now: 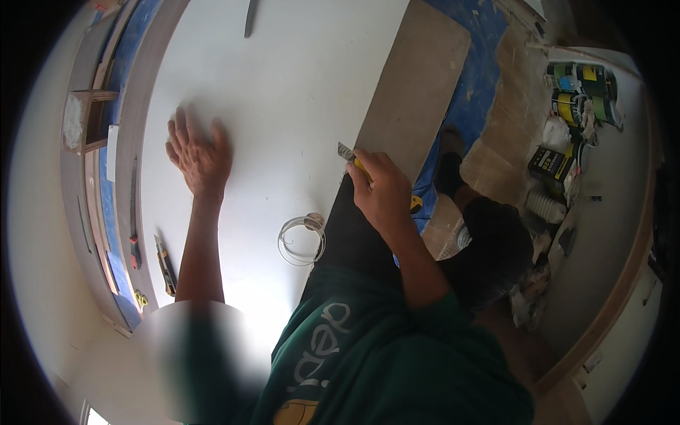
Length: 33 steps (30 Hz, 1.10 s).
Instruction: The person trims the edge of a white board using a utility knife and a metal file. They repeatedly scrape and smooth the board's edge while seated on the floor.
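Three small tools lie at the left: yellow scissors (141,300), a red-handled tool (134,251) whose kind I cannot make out, and a utility knife (166,266) near the board's left edge. Next comes the left hand (200,159), palm down, fingers spread, apparently resting on the white board (262,99). That board looks broad, smooth and fairly stiff, likely awkward to shift and easy to scratch; a flat palm well inside its edges should steady it better than fingertips. Farther right, a thin loose coil (301,241) lies near the board's near right edge, probably light and springy. At the right edge is a scraper (345,151), its yellow grip pinched between the thumb and curled fingers of the right hand (375,177). It looks light with a stiff blade, best held by the grip; whether the blade touches the board I cannot tell.
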Motion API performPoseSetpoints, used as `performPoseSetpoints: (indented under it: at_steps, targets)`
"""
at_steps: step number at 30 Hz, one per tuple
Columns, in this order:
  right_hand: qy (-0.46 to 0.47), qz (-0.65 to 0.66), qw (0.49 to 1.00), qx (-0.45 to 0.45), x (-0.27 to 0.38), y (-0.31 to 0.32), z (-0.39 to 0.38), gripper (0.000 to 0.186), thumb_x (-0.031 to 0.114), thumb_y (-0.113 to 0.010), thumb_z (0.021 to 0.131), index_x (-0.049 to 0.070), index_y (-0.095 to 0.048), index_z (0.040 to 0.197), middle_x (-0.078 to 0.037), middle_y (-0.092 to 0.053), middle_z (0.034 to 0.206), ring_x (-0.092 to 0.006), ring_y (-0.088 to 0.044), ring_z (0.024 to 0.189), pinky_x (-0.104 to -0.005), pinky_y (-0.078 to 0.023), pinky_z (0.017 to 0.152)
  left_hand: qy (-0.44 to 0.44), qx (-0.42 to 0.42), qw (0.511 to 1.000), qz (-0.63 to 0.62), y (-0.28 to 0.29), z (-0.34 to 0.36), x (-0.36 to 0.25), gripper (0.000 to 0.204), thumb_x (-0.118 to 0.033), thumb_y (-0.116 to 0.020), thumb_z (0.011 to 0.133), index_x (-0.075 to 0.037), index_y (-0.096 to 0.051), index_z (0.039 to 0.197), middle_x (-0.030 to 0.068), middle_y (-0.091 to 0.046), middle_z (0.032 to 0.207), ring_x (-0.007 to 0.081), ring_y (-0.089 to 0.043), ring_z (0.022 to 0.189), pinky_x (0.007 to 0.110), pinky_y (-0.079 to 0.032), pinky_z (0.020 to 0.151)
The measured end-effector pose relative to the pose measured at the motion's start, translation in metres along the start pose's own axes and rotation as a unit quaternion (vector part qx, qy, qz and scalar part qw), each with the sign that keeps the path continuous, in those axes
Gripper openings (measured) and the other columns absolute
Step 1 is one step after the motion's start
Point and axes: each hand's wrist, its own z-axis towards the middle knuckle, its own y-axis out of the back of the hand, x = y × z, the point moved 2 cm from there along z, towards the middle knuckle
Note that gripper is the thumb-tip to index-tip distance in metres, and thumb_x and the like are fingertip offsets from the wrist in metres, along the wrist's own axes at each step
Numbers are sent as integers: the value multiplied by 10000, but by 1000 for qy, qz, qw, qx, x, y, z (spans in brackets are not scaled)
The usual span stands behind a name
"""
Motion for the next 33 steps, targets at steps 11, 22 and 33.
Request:
performPoseSetpoints:
  at_steps: [11, 22, 33]
  targets:
    - [1, -16, 999, -47, -9, 1, 15, 270, 168, -734, 893, 41, -710, 1130, -125, -675, 864, -318, -680, 781, -415, -543, 695, 2, 6, 1000, -7, 3, 1, -3, 678, -530, -403, 1032, -125, -343, 1573, 134, -338, 1620, 334, -242, 1532, 555, -175, 1234]
    - [6, 20, 999, -30, -6, -1, 6, 265, 165, -738, 896, 41, -716, 1130, -117, -676, 881, -300, -681, 774, -396, -551, 683, 1, 9, 1000, -2, 5, 0, -5, 663, -504, -400, 1038, -112, -343, 1570, 140, -337, 1617, 338, -241, 1531, 564, -174, 1230]
    - [-8, 30, 999, -21, -7, 6, 25, 250, 147, -737, 891, 33, -719, 1112, -135, -685, 885, -313, -685, 784, -408, -548, 695, -4, 3, 1000, 0, 4, 0, -5, 659, -511, -398, 1041, -118, -349, 1568, 133, -338, 1618, 342, -249, 1527, 561, -186, 1228]
